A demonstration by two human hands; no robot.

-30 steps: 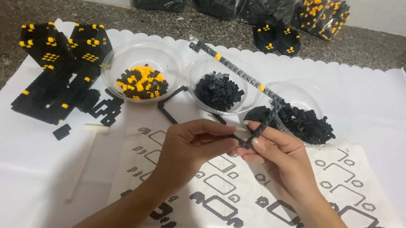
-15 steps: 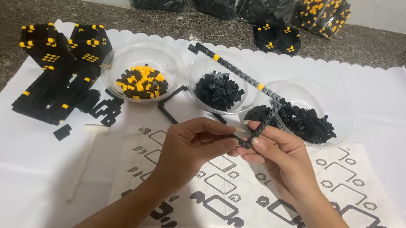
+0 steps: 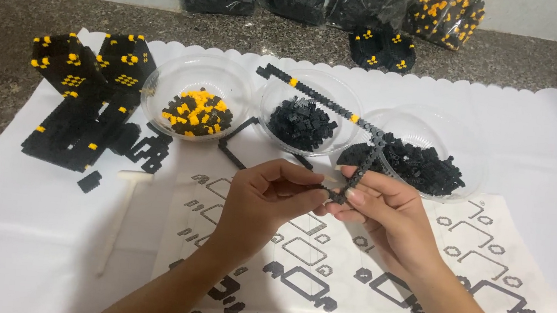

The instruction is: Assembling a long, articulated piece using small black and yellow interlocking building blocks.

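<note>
While my right hand [image 3: 391, 217] pinched the block strip [image 3: 357, 173], its length ran toward the sheet's far edge; left fingertips [image 3: 309, 194] gripped its near end.

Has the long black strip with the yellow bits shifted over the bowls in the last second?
No. The long black strip crosses the middle bowl and the right bowl at the same places as before, its lower end pinched by the right hand.

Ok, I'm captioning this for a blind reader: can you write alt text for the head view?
Two bare hands, left hand and right hand, pinch a small black brick strip together above a printed instruction sheet. Behind them stand three clear bowls of small black and yellow bricks, with a black-and-yellow brick build at the left.
</note>
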